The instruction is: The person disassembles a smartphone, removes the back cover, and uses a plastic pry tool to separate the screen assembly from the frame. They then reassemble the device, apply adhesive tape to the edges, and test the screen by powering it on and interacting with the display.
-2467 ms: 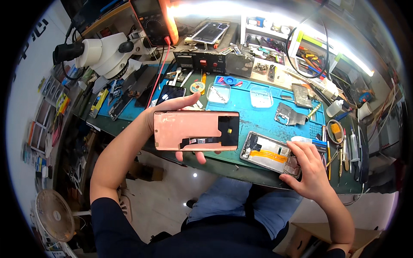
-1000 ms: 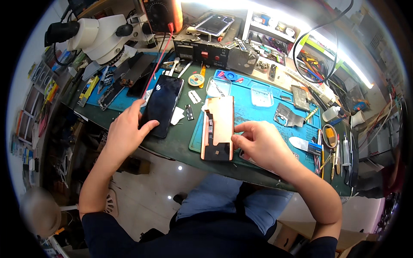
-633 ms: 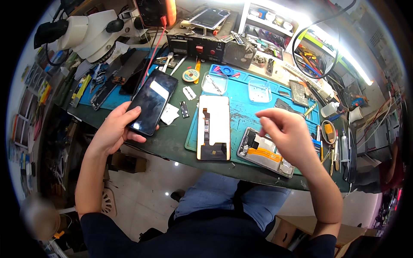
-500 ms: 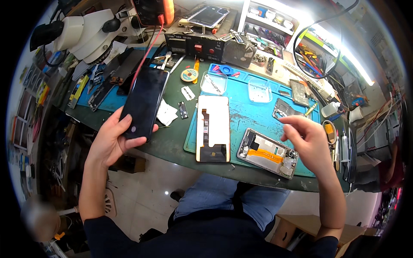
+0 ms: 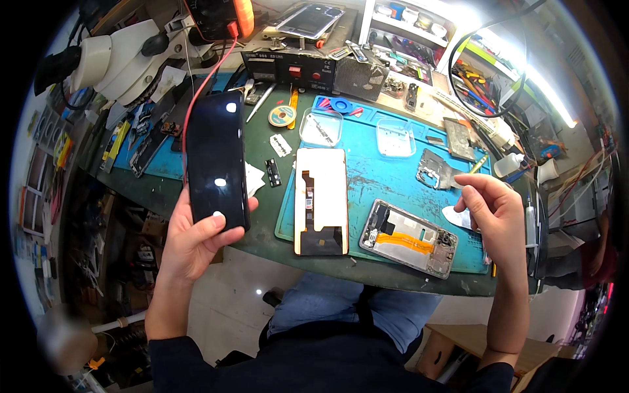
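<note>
Over the table's [image 5: 265, 219] front left edge, holds a dark phone [image 5: 219, 160] clamped in the left hand [image 5: 193, 239], apparently inspecting it; next probably calls for steady, two-handed support. Curls the right hand [image 5: 491, 206] loosely near the front right corner, visibly gripping nothing. Along the mat's [image 5: 380, 180] far edge, includes a left clear box [image 5: 314, 140] with slender pieces [image 5: 324, 128], and a right clear box [image 5: 396, 152] with indistinct specks [image 5: 394, 139].

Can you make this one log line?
left hand: holds black smartphone; right hand: no object visible; lying flat: display panel, opened phone frame
</note>
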